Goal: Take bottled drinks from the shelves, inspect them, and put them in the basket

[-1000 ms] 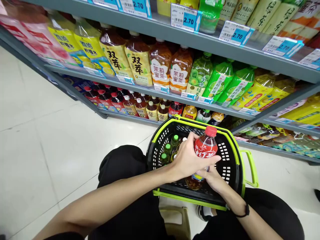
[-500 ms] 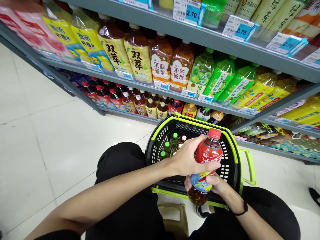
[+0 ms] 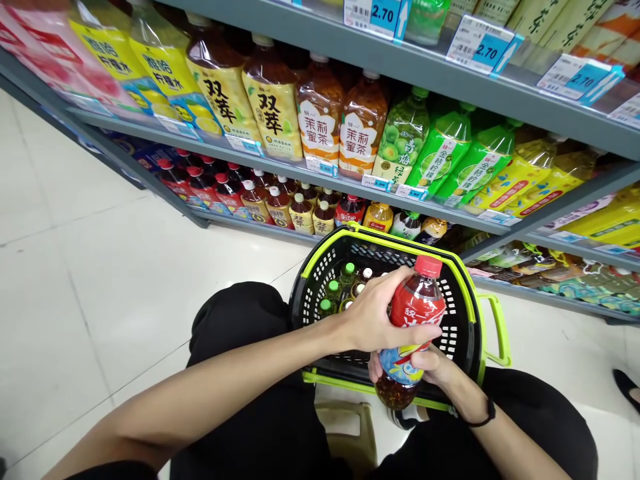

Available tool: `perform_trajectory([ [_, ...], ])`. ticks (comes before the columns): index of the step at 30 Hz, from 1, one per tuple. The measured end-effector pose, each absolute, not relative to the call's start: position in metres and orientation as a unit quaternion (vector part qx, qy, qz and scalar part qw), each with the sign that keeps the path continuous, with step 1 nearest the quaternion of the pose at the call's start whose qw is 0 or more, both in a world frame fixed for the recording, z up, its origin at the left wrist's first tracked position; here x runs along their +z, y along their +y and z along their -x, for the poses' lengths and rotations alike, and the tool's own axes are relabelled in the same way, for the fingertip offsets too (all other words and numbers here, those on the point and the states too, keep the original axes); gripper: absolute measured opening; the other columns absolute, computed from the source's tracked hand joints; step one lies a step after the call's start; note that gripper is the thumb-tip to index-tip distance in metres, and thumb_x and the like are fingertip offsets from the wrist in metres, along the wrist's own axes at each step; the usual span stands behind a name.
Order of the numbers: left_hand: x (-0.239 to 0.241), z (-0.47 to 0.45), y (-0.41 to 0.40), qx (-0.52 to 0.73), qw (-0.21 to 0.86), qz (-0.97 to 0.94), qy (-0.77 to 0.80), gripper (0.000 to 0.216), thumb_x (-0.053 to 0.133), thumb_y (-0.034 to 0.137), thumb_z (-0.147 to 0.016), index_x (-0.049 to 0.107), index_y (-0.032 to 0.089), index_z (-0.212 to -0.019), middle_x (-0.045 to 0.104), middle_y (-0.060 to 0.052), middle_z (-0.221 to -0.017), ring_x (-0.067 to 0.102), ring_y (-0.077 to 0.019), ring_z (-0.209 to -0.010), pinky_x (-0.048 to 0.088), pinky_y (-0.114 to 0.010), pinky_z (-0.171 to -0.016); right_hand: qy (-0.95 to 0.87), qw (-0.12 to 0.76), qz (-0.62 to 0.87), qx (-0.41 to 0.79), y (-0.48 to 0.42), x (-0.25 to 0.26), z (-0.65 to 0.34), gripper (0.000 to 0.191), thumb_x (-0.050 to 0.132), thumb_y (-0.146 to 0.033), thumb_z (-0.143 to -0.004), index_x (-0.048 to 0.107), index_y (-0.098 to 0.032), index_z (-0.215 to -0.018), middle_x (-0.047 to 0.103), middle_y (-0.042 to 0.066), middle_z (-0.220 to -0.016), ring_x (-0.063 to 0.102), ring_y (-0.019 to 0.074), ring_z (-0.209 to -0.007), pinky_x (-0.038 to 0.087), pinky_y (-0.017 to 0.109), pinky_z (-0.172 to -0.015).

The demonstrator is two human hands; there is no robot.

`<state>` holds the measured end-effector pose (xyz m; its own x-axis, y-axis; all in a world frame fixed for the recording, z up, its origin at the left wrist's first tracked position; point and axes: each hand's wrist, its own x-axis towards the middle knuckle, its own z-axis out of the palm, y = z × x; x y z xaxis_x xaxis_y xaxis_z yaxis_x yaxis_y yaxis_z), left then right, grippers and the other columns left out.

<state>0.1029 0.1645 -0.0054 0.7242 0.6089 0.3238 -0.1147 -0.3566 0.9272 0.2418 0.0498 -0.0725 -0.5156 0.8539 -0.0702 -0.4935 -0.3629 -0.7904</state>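
Note:
Both hands hold one bottle of dark tea [image 3: 419, 303] with a red cap and a red, yellow and blue label, tilted over the shopping basket. My left hand [image 3: 376, 313] wraps its upper part from the left, thumb across the label. Lower down, my right hand [image 3: 434, 365] grips it, with a dark band on the wrist; its fingertips show on the bottle's left side. Beneath them stands the black shopping basket [image 3: 463, 280] with lime-green rim and handles. Several bottles with green caps [image 3: 334, 288] and white caps stand in its left part; my left hand and the held bottle hide some of the inside.
In front, a grey shelf rack [image 3: 280, 150] carries rows of large drink bottles, with smaller red-capped bottles [image 3: 200, 183] on its lowest level. Between my legs is a beige plastic stool [image 3: 353, 437]. A person's dark shoe [image 3: 627, 390] shows at the right edge.
The view has shifted slightly. Both hands keep the same hold on the tea bottle, which stays in nearly the same place over the basket.

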Motion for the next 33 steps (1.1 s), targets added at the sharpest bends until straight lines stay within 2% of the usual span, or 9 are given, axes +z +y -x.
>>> perform_trajectory([
  [7, -0.006, -0.103, 0.164, 0.327, 0.537, -0.757, 0.178, 0.057, 0.079, 0.056, -0.072, 0.061, 0.017, -0.110, 0.071, -0.006, -0.096, 0.065, -0.0203, -0.081, 0.054, -0.036, -0.079, -0.366, 0.416, 0.263, 0.790, 0.050, -0.065, -0.242, 0.044, 0.072, -0.063, -0.080, 0.071, -0.018, -0.079, 0.071, 0.010, -0.081, 0.068, 0.0307, -0.097, 0.057, 0.048, -0.090],
  [12, -0.005, -0.103, 0.165, 0.325, 0.544, -0.754, 0.171, 0.055, 0.079, 0.053, -0.073, 0.062, 0.016, -0.109, 0.071, -0.007, -0.097, 0.065, -0.0208, -0.083, 0.054, -0.036, -0.080, -0.360, 0.390, 0.300, 0.793, 0.049, -0.061, -0.242, 0.047, 0.073, -0.067, -0.075, 0.071, -0.020, -0.079, 0.070, 0.010, -0.083, 0.067, 0.0316, -0.098, 0.058, 0.048, -0.087],
  [20, -0.004, -0.103, 0.164, 0.329, 0.547, -0.751, 0.168, 0.051, 0.079, 0.051, -0.074, 0.061, 0.016, -0.106, 0.071, -0.007, -0.097, 0.065, -0.0200, -0.082, 0.053, -0.034, -0.078, -0.354, 0.393, 0.304, 0.792, 0.051, -0.057, -0.240, 0.046, 0.074, -0.067, -0.073, 0.071, -0.021, -0.082, 0.070, 0.009, -0.082, 0.067, 0.0305, -0.094, 0.058, 0.046, -0.084],
  [33, -0.005, -0.103, 0.165, 0.313, 0.547, -0.754, 0.184, 0.055, 0.078, 0.057, -0.073, 0.060, 0.018, -0.107, 0.072, -0.006, -0.097, 0.066, -0.0203, -0.081, 0.054, -0.034, -0.077, -0.355, 0.387, 0.328, 0.785, 0.049, -0.059, -0.241, 0.049, 0.073, -0.068, -0.072, 0.072, -0.020, -0.082, 0.069, 0.009, -0.079, 0.066, 0.0297, -0.089, 0.057, 0.046, -0.083],
])
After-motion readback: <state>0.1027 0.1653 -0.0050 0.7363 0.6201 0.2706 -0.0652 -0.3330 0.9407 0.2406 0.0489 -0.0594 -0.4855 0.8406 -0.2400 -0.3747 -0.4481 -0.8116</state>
